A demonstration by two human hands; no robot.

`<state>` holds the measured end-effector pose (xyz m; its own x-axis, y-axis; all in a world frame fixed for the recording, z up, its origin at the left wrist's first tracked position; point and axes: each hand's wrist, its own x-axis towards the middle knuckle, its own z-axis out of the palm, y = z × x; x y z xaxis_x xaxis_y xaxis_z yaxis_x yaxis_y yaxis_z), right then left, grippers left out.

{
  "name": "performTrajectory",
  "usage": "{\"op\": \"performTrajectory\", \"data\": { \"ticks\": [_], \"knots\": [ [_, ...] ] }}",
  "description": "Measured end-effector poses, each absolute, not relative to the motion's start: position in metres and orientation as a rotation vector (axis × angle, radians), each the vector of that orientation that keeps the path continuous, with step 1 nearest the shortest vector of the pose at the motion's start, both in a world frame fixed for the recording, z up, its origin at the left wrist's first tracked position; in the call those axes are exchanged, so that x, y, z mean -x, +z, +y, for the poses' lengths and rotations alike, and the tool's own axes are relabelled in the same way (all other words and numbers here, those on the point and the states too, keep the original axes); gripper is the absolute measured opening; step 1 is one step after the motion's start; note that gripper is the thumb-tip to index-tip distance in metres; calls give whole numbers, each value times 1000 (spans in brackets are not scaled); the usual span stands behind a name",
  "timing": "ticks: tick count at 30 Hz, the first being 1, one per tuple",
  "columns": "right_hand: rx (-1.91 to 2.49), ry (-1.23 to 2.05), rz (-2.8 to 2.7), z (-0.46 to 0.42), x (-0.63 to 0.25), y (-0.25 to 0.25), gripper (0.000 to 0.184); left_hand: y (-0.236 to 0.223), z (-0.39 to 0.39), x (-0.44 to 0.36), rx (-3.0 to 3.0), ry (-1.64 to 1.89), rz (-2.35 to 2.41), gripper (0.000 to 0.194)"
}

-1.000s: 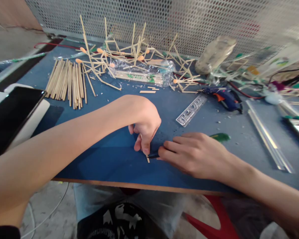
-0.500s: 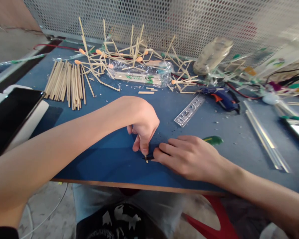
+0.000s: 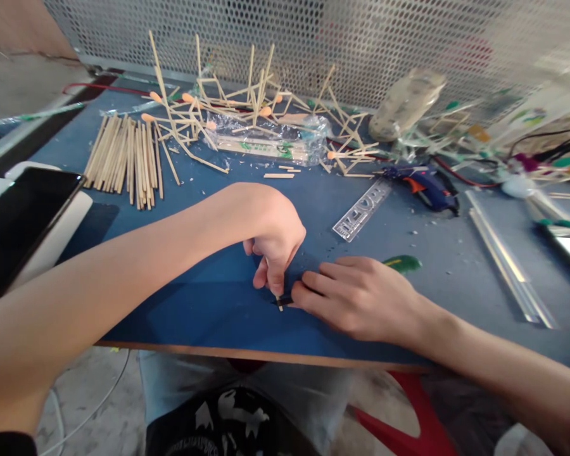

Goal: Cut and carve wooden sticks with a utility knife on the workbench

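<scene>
My left hand [image 3: 276,244] bends down at the wrist near the table's front edge. Its fingertips pinch a short wooden stick [image 3: 280,308] against the blue tabletop, with only the stick's near end showing. From the right, my right hand [image 3: 361,296] lies low over the table, fingers curled around a knife with a thin black blade [image 3: 285,302]. That blade lies across the stick, just below the left fingertips. The knife's handle is hidden inside the right hand. Behind the right hand, a green leaf-shaped piece [image 3: 403,263] rests on the table.
A bundle of wooden sticks [image 3: 123,158] lies at left, beside a black phone [image 3: 28,221]. Glued stick frames [image 3: 261,95] stand along the perforated metal screen [image 3: 289,31]. A clear ruler [image 3: 361,210], a blue glue gun [image 3: 427,188] and clear glue sticks [image 3: 508,259] lie at right.
The blade has tilted slightly where it crosses the stick, and my right hand has shifted very slightly. My left hand keeps its pinch in nearly the same place.
</scene>
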<state>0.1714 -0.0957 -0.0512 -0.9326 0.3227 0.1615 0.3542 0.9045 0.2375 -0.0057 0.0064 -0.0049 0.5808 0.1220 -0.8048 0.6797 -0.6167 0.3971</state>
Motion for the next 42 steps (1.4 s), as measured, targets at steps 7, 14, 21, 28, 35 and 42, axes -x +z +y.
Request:
{"op": "performTrajectory", "data": {
  "ticks": [7, 14, 21, 28, 35, 42],
  "knots": [
    [531, -308, -2994, -92, -176, -51, 8, -5, 8, 7, -2047, -958, 630, 24],
    [629, -315, -2958, -101, -170, -53, 10, -7, 9, 6, -2050, -965, 610, 20],
    [484, -342, -2994, -86, -178, -44, 19, -9, 10, 6, -2016, -974, 641, 22],
    [873, -313, -2670, -55, -200, -45, 21, -10, 11, 9, -1979, -958, 628, 21],
    [1387, -198, -2507, -39, -202, -54, 36, 4, 30, 25, -1798, -753, 510, 26],
    [1183, -178, -2452, -36, -202, -45, 32, 25, 30, 37, -2061, -206, 432, 25]
  ]
}}
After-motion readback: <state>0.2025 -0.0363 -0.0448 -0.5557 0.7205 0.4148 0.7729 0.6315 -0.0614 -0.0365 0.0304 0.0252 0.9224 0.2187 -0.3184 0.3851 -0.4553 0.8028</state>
